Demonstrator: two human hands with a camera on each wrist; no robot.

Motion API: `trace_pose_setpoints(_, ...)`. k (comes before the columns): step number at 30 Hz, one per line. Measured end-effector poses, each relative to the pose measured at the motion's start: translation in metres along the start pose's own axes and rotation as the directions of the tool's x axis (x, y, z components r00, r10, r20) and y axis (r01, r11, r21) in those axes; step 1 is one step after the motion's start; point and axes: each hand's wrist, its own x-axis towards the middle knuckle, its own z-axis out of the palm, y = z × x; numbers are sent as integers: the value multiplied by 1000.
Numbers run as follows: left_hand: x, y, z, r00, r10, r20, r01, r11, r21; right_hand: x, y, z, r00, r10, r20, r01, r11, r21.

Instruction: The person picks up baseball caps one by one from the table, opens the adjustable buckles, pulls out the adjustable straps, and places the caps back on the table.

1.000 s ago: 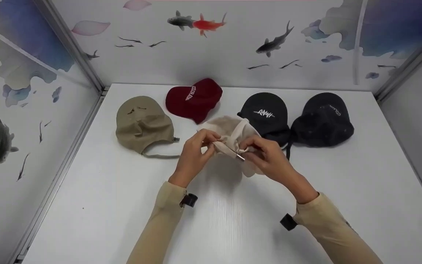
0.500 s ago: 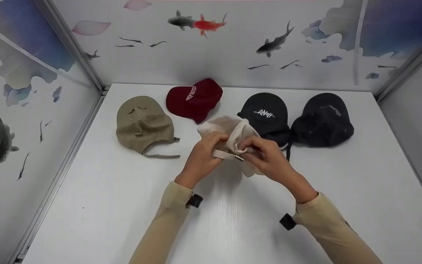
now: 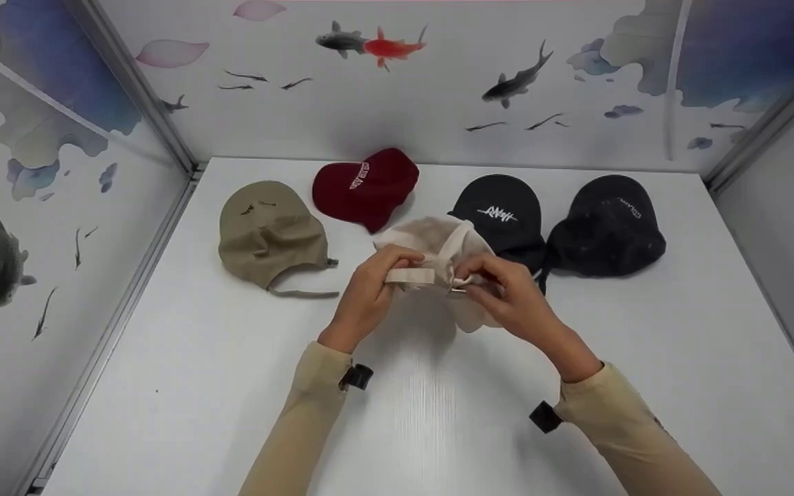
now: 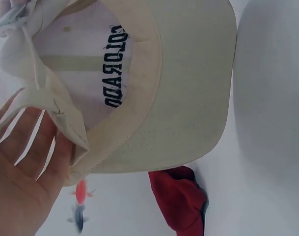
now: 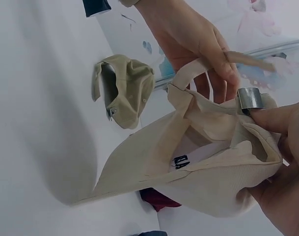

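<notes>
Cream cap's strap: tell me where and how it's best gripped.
I'd pinch the strap just behind its free end, coming from the side of the left hand, thumb and fingers on its flat faces. It is a narrow, flat band, which suits a pinch, and in the head view its tip points toward the shiny buckle by the right hand.

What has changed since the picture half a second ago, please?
The left hand, pinching the strap of the cream cap, has shifted left; the strap's tip now shows apart from the metal buckle. The right hand still holds the cap; the khaki cap, red cap and two dark caps stayed put.
</notes>
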Motion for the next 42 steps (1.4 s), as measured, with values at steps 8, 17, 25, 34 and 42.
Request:
trace_pose_setpoints(8,-2,1,-10,997,23,71,-6,972,-233,0,0,0,1000,5,-12,-4,1000,11)
trace_pose_setpoints(17,-3,28,-32,950,12,313,-12,1000,-2,-1,-3,1,1000,-6,-10,6,1000,10)
trace_pose_setpoints(25,-3,50,-49,918,-51,392,-99,930,353,-2,-2,1,1000,-20,-15,20,1000,6)
trace_pose_setpoints(34,-1,47,-40,948,-50,314,-69,932,357,-4,-1,2,1000,19,8,-20,998,58)
trace_pose_setpoints(42,5,32,-22,983,-78,166,8,922,386,-5,1,3,1000,-12,13,11,997,70)
